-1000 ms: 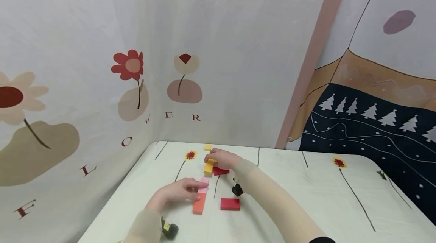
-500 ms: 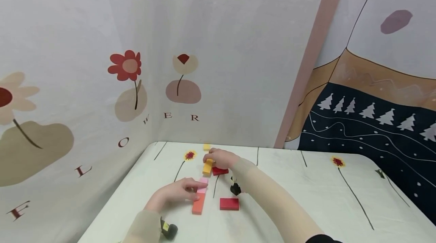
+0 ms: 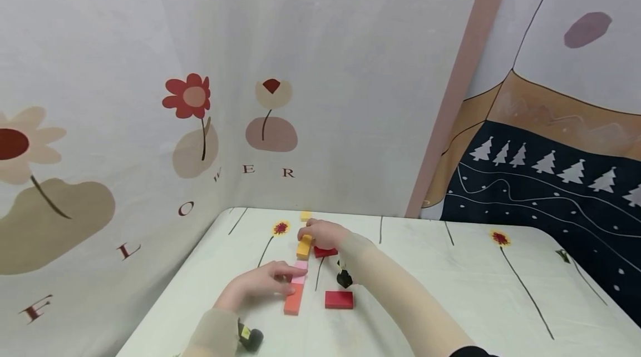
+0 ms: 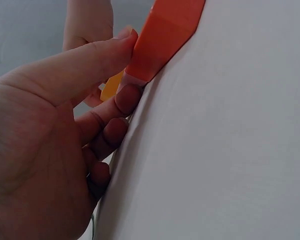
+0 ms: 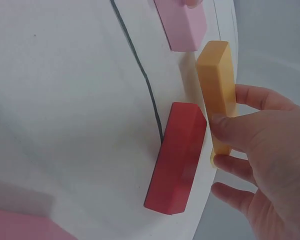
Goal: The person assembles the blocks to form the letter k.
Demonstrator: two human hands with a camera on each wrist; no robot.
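My right hand (image 3: 324, 233) pinches a yellow-orange block (image 5: 216, 75) between thumb and fingers, tilted over the cloth with a shadow beside it. Just nearer to me lies a pink block (image 3: 297, 279), end to end with an orange block (image 3: 293, 301). My left hand (image 3: 261, 281) rests beside this pair, its index finger over the pink block and its thumb against the orange one (image 4: 162, 37). The other left fingers hang loosely curled near the cloth. A red block (image 5: 175, 160) lies right beside the yellow-orange one, partly covered by my right hand in the head view.
Another red block (image 3: 339, 300) lies nearer, right of the orange one. A yellow block (image 3: 305, 216) sits near the table's far edge. One more pink block (image 5: 20, 226) shows in the right wrist view. Printed cloth walls (image 3: 350, 95) stand behind and left of the table.
My right hand has shifted slightly left with the yellow-orange block, away from the red block beside it. My left hand and the pink and orange blocks stay in place.
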